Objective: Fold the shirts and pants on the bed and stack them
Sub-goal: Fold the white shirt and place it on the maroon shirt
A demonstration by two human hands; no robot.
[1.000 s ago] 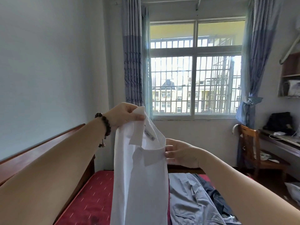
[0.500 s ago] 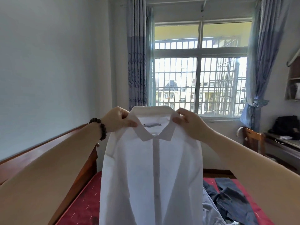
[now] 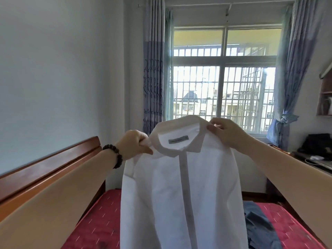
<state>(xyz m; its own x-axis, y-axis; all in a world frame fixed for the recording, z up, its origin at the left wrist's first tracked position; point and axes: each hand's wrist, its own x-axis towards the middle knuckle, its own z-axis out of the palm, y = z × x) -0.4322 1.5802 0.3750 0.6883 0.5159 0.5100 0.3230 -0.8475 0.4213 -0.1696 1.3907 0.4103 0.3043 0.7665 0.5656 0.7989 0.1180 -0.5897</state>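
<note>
You hold a white shirt (image 3: 181, 191) up in front of you, above the bed (image 3: 93, 229), its buttoned front and collar facing you and a grey label showing inside the neck. Your left hand (image 3: 133, 144) pinches the shirt's shoulder just beside the collar, fingers curled around the fabric, a dark bead bracelet (image 3: 115, 156) on that wrist. Your right hand (image 3: 226, 132) grips the other shoulder at the collar's far point, slightly higher than the left, so the shirt hangs a little tilted. The body of the shirt drops straight down past the bottom edge of the view, clear of the red mattress cover. On the bed, toward its right side and partly hidden behind the shirt, lies a heap of dark blue-grey clothing (image 3: 258, 225). A wooden headboard (image 3: 48, 166) runs along the bed's left edge. Behind the shirt stands a barred window (image 3: 222, 90) flanked by blue curtains (image 3: 154, 69).
</note>
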